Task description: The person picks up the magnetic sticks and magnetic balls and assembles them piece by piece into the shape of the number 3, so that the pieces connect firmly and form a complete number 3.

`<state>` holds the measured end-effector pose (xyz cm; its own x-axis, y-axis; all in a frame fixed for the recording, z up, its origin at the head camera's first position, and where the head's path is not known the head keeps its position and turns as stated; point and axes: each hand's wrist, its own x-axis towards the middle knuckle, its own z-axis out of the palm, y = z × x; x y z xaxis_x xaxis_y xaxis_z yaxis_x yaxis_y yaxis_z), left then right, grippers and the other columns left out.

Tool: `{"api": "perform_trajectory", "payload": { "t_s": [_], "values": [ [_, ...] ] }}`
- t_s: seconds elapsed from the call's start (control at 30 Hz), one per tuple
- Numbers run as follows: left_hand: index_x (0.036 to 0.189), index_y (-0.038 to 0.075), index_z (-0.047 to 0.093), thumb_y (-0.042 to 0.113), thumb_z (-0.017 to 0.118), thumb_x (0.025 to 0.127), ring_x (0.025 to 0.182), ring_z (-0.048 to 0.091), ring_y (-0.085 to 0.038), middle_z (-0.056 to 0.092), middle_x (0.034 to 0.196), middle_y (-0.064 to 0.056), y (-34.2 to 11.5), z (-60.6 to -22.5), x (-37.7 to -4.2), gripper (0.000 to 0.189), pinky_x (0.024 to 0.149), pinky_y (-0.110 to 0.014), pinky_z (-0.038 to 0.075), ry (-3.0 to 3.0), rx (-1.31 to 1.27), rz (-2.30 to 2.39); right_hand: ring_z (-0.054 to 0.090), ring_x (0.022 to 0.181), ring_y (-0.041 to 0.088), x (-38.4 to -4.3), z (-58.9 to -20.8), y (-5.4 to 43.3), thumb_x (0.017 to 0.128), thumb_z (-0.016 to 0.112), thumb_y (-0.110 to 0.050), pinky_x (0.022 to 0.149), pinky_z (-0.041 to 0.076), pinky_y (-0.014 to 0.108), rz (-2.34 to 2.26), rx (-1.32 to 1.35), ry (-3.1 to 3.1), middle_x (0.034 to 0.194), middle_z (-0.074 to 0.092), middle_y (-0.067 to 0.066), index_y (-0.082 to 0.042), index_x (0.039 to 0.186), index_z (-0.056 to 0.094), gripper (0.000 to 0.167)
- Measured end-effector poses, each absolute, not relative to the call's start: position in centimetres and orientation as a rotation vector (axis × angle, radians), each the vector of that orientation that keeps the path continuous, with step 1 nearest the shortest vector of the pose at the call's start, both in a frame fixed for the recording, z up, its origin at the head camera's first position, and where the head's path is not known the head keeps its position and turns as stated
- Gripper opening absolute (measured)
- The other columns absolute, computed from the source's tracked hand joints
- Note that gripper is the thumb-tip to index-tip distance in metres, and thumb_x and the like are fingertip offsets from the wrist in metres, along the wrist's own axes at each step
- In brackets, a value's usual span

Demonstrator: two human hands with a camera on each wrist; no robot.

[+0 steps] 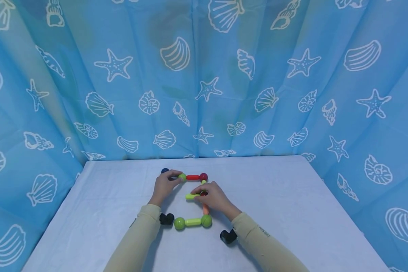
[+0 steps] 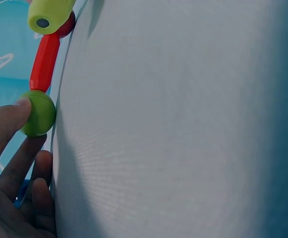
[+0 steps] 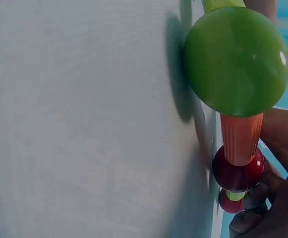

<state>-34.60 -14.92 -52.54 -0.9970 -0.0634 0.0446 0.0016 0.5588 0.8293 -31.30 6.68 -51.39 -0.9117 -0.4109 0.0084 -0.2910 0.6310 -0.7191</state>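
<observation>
My left hand (image 1: pixel 163 187) pinches a green ball (image 2: pixel 38 114) between thumb and fingers. A red magnetic rod (image 1: pixel 192 177) joins that ball to a dark red ball (image 1: pixel 203 176). My right hand (image 1: pixel 215 196) grips a yellow-green magnetic rod (image 1: pixel 190 197), which points left beside a second dark red ball (image 3: pixel 238 169). The right fingers partly cover this ball and also touch it. From it an orange rod (image 3: pixel 242 139) runs to a larger green ball (image 3: pixel 237 62) nearer me. Another yellow-green rod (image 1: pixel 193 222) links that one to a green ball (image 1: pixel 179 223) on the left.
A dark blue ball (image 1: pixel 164 170) lies behind the left hand, partly hidden. Black wrist cameras (image 1: pixel 166 218) sit at both forearms. The white-covered table (image 1: pixel 275 196) is bordered by a blue curtain (image 1: pixel 197 105) with shell prints.
</observation>
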Motion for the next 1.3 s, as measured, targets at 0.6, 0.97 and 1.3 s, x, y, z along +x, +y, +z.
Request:
{"api": "perform_trajectory", "payload": {
  "t_s": [0.6,0.97,1.3],
  "values": [
    [0.122,0.017,0.072,0.023,0.074,0.094,0.114,0.063,-0.026,0.070,0.124,-0.004,-14.9,-52.4,-34.4,0.029,0.099,-0.046,0.051,-2.700,0.047,-1.460,0.053,0.100,0.016,-31.1,-51.2,6.8,0.091,0.078,-0.020,0.089,0.044,0.041,-1.140,-0.584,2.700,0.104,0.072,-0.013,-0.025,0.112,0.080,0.021],
    [0.122,0.017,0.072,0.023,0.075,0.094,0.115,0.063,-0.026,0.070,0.124,-0.005,-15.0,-52.5,-34.5,0.029,0.099,-0.046,0.051,-2.707,0.071,-1.465,0.055,0.105,0.017,-31.0,-51.1,7.1,0.092,0.077,-0.020,0.095,0.046,0.046,-1.164,-0.509,2.692,0.105,0.071,-0.012,-0.027,0.112,0.079,0.022],
    [0.122,0.016,0.072,0.022,0.075,0.093,0.116,0.063,-0.027,0.070,0.124,-0.006,-14.8,-52.5,-34.5,0.029,0.099,-0.045,0.051,-2.695,0.083,-1.459,0.057,0.089,0.016,-30.8,-50.9,8.3,0.093,0.076,-0.017,0.074,0.052,0.031,-1.227,-0.486,2.692,0.100,0.067,-0.009,-0.026,0.114,0.077,0.023]
  ]
}}
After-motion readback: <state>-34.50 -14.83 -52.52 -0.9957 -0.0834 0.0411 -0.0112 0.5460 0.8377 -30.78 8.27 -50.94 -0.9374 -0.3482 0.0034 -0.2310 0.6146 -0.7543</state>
